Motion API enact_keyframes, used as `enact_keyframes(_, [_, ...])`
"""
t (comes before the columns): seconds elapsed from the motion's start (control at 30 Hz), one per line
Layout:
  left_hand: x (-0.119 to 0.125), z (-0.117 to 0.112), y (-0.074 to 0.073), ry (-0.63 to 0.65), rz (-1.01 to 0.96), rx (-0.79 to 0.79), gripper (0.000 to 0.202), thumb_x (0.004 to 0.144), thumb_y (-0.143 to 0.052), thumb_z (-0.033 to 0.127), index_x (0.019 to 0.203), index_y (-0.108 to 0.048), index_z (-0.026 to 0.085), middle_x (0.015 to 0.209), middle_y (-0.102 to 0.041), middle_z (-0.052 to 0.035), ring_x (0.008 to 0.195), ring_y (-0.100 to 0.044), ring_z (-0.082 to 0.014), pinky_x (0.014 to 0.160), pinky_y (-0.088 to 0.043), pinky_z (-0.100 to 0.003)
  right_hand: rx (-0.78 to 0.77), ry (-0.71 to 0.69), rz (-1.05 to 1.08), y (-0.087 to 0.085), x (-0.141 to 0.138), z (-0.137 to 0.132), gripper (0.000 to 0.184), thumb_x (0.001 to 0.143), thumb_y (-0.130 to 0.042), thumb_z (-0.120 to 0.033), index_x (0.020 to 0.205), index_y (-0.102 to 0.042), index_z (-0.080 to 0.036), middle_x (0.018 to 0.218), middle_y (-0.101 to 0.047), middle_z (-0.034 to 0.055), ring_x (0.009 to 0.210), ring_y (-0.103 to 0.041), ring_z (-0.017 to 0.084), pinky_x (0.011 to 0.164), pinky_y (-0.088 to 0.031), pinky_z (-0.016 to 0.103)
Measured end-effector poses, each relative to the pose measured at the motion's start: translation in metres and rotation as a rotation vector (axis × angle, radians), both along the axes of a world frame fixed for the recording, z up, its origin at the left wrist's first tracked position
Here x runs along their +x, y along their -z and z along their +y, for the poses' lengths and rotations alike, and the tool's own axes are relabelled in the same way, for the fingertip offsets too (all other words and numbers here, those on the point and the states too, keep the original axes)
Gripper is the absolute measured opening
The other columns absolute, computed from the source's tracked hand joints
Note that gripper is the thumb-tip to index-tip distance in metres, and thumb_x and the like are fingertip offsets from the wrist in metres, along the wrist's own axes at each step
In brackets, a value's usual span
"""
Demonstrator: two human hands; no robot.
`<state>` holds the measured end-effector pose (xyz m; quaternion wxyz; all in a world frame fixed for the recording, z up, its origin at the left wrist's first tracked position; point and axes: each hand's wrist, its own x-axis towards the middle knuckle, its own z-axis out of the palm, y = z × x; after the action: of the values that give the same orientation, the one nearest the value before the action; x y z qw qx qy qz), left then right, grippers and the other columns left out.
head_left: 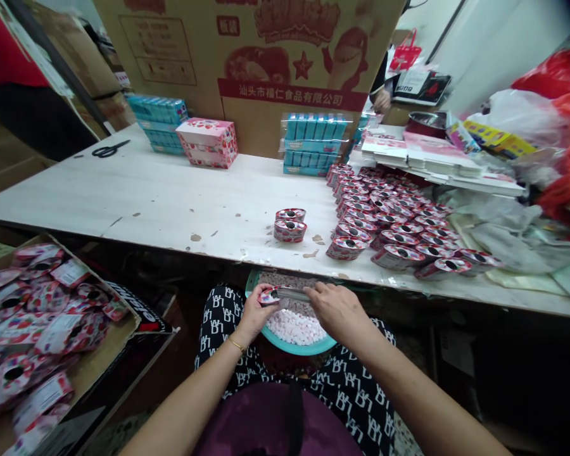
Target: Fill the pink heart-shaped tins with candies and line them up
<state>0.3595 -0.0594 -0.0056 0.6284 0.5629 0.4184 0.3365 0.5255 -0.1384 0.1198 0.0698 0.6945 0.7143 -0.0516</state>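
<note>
My left hand (253, 314) and my right hand (335, 309) both grip one small flat pink-and-red printed carton (281, 294) between them, over a teal bowl (285, 346) of small pink and white candies that rests on my lap. The carton is held level, just below the front edge of the white table (161, 202). Two folded cartons of the same kind (289, 225) sit stacked on the table in front of me. To their right lie several rows of the same cartons (389, 218).
A brown box of flat unfolded cartons (38, 316) stands low at my left. A large printed cardboard box (266, 57), blue packs (313, 142), a pink box (208, 142) and scissors (109, 149) are at the table's back. Plastic bags (517, 215) crowd the right. Another person's hand (382, 100) shows behind.
</note>
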Motion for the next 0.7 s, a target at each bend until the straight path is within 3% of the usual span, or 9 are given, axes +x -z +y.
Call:
enact_keyframes(0.13, [0.001, 0.012, -0.036, 0.025, 0.050, 0.153, 0.041, 0.059, -0.068, 0.025, 0.095, -0.049, 0.017, 0.090, -0.060, -0.0038, 0.083, -0.058, -0.0169, 0.077, -0.045, -0.029, 0.180, 0.111, 0.081, -0.009, 0.023, -0.015, 0.034, 0.085, -0.033, -0.029, 0.115, -0.048, -0.022, 0.090, -0.059, 0.0055, 0.080, -0.055, 0.017, 0.068, -0.039, 0.027])
enact_keyframes(0.23, [0.020, 0.040, -0.058, 0.076, 0.081, 0.364, 0.038, 0.065, -0.065, 0.028, 0.098, -0.050, 0.018, 0.092, -0.059, -0.0044, 0.084, -0.056, -0.0168, 0.076, -0.043, -0.028, 0.309, 0.179, 0.200, -0.009, 0.045, -0.034, 0.037, 0.086, -0.032, -0.035, 0.118, -0.046, -0.023, 0.095, -0.059, 0.0057, 0.086, -0.055, 0.018, 0.073, -0.042, 0.029])
enact_keyframes(0.37, [0.059, 0.083, -0.064, 0.063, 0.174, 0.622, 0.044, 0.059, -0.069, 0.028, 0.097, -0.051, 0.016, 0.095, -0.054, -0.0075, 0.091, -0.051, -0.0205, 0.082, -0.040, -0.034, 0.340, 0.225, 0.326, 0.006, 0.053, -0.048, 0.036, 0.085, -0.034, -0.036, 0.116, -0.048, -0.025, 0.098, -0.060, 0.0058, 0.087, -0.057, 0.018, 0.075, -0.044, 0.030])
enact_keyframes(0.47, [0.056, 0.099, -0.065, -0.066, 0.266, 0.759, 0.054, 0.054, -0.073, 0.029, 0.101, -0.048, 0.015, 0.099, -0.049, -0.0084, 0.094, -0.048, -0.0218, 0.084, -0.039, -0.036, 0.293, 0.254, 0.369, 0.028, 0.048, -0.050, 0.037, 0.084, -0.034, -0.037, 0.116, -0.049, -0.026, 0.096, -0.061, 0.0050, 0.086, -0.058, 0.017, 0.074, -0.046, 0.030])
enact_keyframes(0.57, [-0.006, 0.107, -0.068, -0.207, 0.335, 0.827, 0.044, 0.064, -0.065, 0.030, 0.102, -0.046, 0.016, 0.099, -0.047, -0.0067, 0.089, -0.049, -0.0175, 0.082, -0.041, -0.031, 0.150, 0.227, 0.379, 0.062, 0.048, -0.054, 0.036, 0.082, -0.034, -0.037, 0.112, -0.052, -0.026, 0.096, -0.062, 0.0046, 0.088, -0.058, 0.018, 0.074, -0.047, 0.030])
enact_keyframes(0.63, [-0.081, 0.112, -0.067, -0.448, 0.455, 0.824, 0.034, 0.071, -0.057, 0.026, 0.101, -0.045, 0.016, 0.099, -0.046, -0.0068, 0.086, -0.050, -0.0155, 0.081, -0.041, -0.029, 0.046, 0.200, 0.359, 0.093, 0.056, -0.059, 0.035, 0.080, -0.035, -0.034, 0.106, -0.056, -0.025, 0.096, -0.062, 0.0066, 0.085, -0.060, 0.020, 0.073, -0.047, 0.033])
enact_keyframes(0.7, [-0.169, 0.114, -0.063, -0.736, 0.676, 0.724, 0.028, 0.071, -0.052, 0.020, 0.098, -0.045, 0.014, 0.096, -0.048, -0.0080, 0.084, -0.050, -0.0162, 0.080, -0.040, -0.031, -0.027, 0.184, 0.324, 0.130, 0.067, -0.062, 0.033, 0.076, -0.036, -0.029, 0.099, -0.059, -0.024, 0.092, -0.064, 0.0101, 0.079, -0.061, 0.023, 0.072, -0.047, 0.035])
